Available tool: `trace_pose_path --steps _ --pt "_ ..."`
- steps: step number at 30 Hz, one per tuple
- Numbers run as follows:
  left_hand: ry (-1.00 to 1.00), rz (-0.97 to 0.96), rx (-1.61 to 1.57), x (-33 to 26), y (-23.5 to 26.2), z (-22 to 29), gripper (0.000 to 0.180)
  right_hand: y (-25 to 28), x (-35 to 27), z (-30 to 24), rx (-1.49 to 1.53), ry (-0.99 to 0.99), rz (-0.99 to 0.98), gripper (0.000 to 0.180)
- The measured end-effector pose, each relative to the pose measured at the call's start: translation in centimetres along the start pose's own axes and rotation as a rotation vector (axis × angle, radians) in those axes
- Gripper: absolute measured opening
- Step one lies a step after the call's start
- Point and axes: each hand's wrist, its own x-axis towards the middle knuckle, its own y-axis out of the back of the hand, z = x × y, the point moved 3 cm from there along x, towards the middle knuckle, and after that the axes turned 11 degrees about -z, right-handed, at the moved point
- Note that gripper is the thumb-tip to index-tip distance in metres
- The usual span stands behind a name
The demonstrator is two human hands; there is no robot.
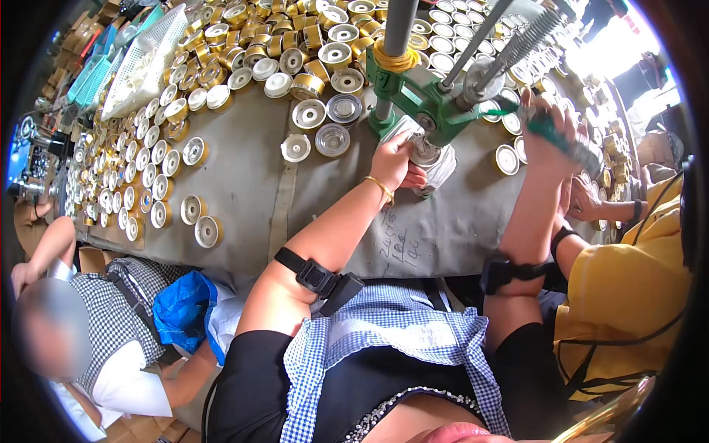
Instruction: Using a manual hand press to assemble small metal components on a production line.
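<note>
A green hand press (439, 111) with a grey column, a spring and rods stands on the table in front of me. My left hand (391, 164) is closed at the press's lower end, fingers around a round silvery piece (428, 153) under the press head. Its underside is partly hidden by my fingers and the press. Raised to the right, my right hand (554, 148) grips the press's lever handle (545, 127), which looks wrapped in green. Just left of the press lie gold-rimmed round caps (309, 114) and a clear-topped disc (332, 139).
Many gold and white round caps (251, 55) crowd the table's far side and left. A white basket (144, 66) stands at the far left. One person (133, 317) sits left with a blue bag (185, 310); another in yellow (624, 273) is close on my right.
</note>
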Motion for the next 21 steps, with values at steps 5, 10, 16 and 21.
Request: trace_pose_path --steps 5,10,16,21 --pt "-0.017 -0.066 -0.146 1.0 -0.4 -1.1 0.045 -2.5 0.9 1.5 0.322 0.018 0.018 0.033" --pt "-0.089 -0.031 -0.008 1.7 -1.3 -0.9 0.044 0.5 -1.6 1.5 2.039 -0.043 -0.104 0.029" --pt "0.043 -0.065 0.479 1.6 0.6 -1.8 0.029 5.7 -9.0 8.0 4.526 0.968 0.512 0.072" --pt "-0.566 0.401 0.998 -4.2 5.2 2.0 0.021 1.7 -11.9 10.4 3.890 0.718 0.463 0.068"
